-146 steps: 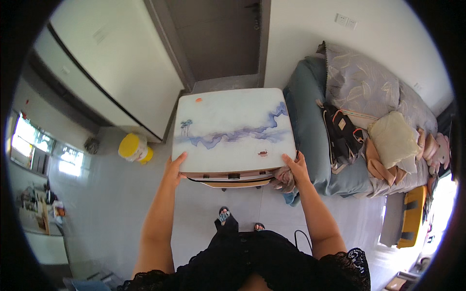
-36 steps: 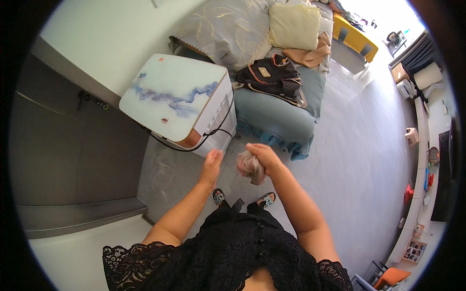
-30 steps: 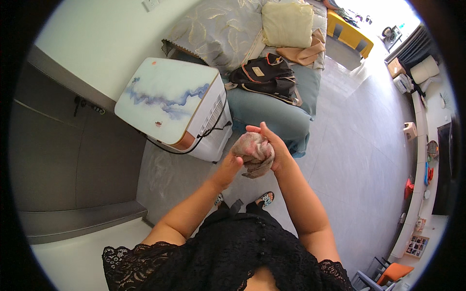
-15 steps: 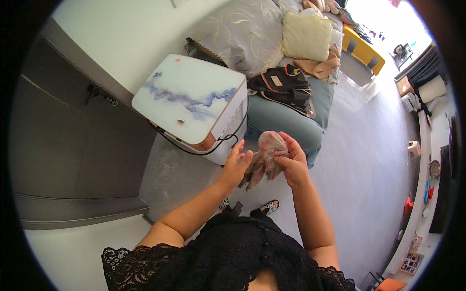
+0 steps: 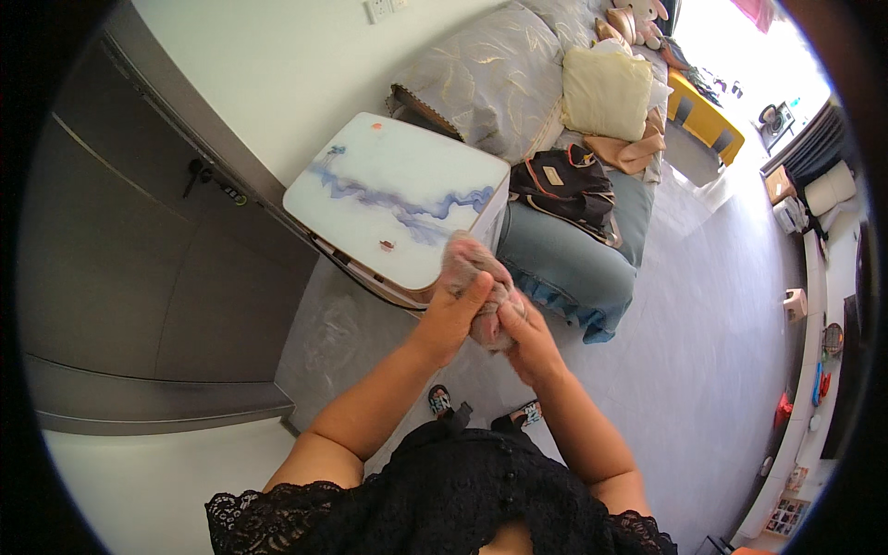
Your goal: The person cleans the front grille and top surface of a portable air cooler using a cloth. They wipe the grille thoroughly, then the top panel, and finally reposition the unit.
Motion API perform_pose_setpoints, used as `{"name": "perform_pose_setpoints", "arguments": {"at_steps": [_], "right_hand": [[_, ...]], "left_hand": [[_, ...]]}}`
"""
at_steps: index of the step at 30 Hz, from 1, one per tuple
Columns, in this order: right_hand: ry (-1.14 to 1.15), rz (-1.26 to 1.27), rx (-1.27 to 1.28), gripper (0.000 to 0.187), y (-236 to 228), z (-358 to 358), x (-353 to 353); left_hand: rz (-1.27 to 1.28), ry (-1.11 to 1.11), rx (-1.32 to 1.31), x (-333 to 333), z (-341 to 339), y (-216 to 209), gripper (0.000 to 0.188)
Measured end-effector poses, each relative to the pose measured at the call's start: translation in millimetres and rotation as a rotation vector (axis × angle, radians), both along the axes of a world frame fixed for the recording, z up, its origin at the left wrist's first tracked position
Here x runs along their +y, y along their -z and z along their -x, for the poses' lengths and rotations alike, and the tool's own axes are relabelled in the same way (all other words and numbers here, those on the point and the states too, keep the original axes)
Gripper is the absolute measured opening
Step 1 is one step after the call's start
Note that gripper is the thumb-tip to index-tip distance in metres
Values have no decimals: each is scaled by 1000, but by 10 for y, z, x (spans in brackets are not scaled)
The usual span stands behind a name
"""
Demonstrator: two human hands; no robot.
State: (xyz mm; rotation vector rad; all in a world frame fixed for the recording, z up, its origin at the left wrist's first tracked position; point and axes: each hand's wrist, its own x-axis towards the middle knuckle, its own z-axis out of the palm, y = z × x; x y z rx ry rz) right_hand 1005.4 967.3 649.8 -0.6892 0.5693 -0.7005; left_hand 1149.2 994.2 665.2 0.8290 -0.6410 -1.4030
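Note:
A crumpled pinkish-grey cloth (image 5: 470, 261) is bunched between both my hands in front of my chest. My left hand (image 5: 451, 313) grips it from the left, with the thumb over its top. Below and to the right, my right hand (image 5: 529, 340) pinches its lower part. The cloth hangs just over the near right corner of a small white table (image 5: 393, 203) with a blue wavy pattern on its top. A small red mark shows on the tabletop near that edge.
A bed (image 5: 573, 250) with a blue cover lies right of the table, bearing a dark handbag (image 5: 566, 187), a grey patterned pillow (image 5: 490, 79) and a yellow cushion (image 5: 606, 92). A dark grey door (image 5: 120, 250) stands at left. Grey floor (image 5: 703, 351) stretches to the right.
Earlier both hands held the table's edges. Since a second ago, the cloth has come up between my hands toward the table's corner, and my view has shifted closer to the table.

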Motion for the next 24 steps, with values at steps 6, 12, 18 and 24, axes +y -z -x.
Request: {"name": "perform_pose_setpoints", "arguments": {"at_steps": [6,12,18,24], "right_hand": [[141,-113,158,35,277,-224,150],[222,-166,-165,42,198,-443,-71],[214,678,242,50,238,-494,-1047],[-147,1895,709,40,769,-1066,-2032]], "left_hand": [[-23,-130,-1047,116,-306,92,69],[366,108,-1346,34,-320,334,75],[158,-413,-995,-410,-647,459,60],[-160,-260,-1934,-565,-592,810,57]]}}
